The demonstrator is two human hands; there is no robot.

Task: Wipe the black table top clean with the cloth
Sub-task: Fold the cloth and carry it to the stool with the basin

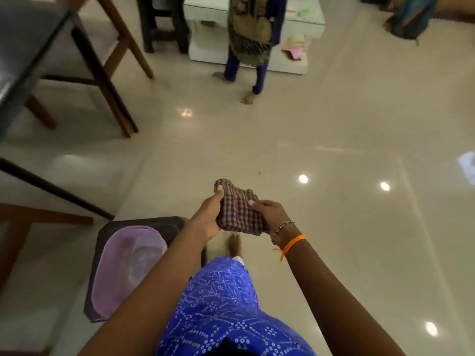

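Floor: we see glossy beige tiles with lamp glare spots.
Black table: far left, a dark smooth top on angled brown wooden legs.
Stool: near left, dark and squarish, carrying a rounded lilac basin, probably plastic.
Cloth: bunched brown checked fabric, held over the floor, well apart from the table.
Left hand: we see it grip the cloth's left edge, thumb on top.
Right hand: fingers pinch the cloth's right side; beaded and orange thread bands circle the wrist.

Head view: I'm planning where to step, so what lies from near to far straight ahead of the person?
Blue garment → bare foot → cloth held by left hand and right hand → bare floor → standing person.
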